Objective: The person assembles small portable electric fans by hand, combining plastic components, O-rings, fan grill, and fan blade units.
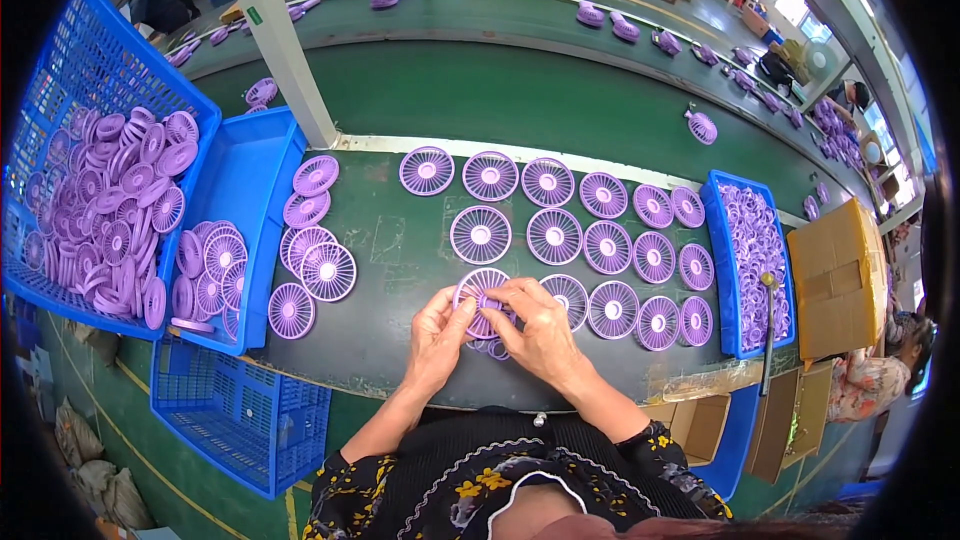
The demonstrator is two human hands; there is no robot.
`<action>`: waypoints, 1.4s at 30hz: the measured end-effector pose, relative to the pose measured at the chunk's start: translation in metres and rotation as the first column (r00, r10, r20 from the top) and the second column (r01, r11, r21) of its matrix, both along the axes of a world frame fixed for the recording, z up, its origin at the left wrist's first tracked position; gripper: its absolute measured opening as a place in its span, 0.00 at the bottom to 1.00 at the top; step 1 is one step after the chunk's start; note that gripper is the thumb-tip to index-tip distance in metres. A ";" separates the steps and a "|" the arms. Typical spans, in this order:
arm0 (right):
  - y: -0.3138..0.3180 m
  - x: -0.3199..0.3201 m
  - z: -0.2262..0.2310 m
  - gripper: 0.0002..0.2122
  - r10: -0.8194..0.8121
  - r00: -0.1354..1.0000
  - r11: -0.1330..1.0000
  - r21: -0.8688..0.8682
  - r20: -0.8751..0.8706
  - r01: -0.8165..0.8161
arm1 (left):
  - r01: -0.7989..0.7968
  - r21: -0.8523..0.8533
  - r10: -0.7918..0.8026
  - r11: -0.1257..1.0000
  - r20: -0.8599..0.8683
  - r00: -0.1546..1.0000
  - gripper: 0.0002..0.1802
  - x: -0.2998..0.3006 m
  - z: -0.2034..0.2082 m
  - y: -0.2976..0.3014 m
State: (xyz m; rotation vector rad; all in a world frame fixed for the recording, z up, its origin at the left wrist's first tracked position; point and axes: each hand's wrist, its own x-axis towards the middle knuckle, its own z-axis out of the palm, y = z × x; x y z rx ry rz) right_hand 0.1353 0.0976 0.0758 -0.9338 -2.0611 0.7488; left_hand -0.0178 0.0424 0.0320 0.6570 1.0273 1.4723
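Note:
Both hands meet over a round purple fan grille (468,287) above the near edge of the green table. My left hand (437,340) is closed round its left rim, thumb on its face. Over its centre my right hand (540,328) is closed in a pinch; a small deeper-purple ring, mostly hidden by the fingers, shows there. Several loose purple rings (490,348) lie on the table just below the hands. Ahead and to the right, grilles like this one (554,236) lie flat in three rows, each with a pale round hub.
Left stand a blue crate (190,90) heaped with grilles and a blue tray (262,165) holding more, beside a loose pile (328,271). At right are a blue tray of rings (722,280), a metal rod (769,330) and a cardboard box (835,275). Beyond runs a green conveyor (500,90).

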 end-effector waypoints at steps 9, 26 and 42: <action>0.000 0.003 -0.016 0.11 0.052 0.999 0.981 0.186 0.009 -0.053 | 0.078 -0.074 -0.080 0.994 -0.035 0.996 0.13 -0.012 0.004 -0.005; 0.012 0.047 -0.016 0.12 0.054 0.978 0.988 0.133 0.201 -0.082 | -0.198 0.323 0.378 0.925 -0.828 0.415 0.12 -0.063 0.030 0.032; -0.010 0.051 -0.020 0.06 -0.060 0.930 0.679 -0.698 -0.364 -0.229 | -0.053 0.222 0.221 0.974 -0.975 -0.034 0.32 -0.093 0.019 0.033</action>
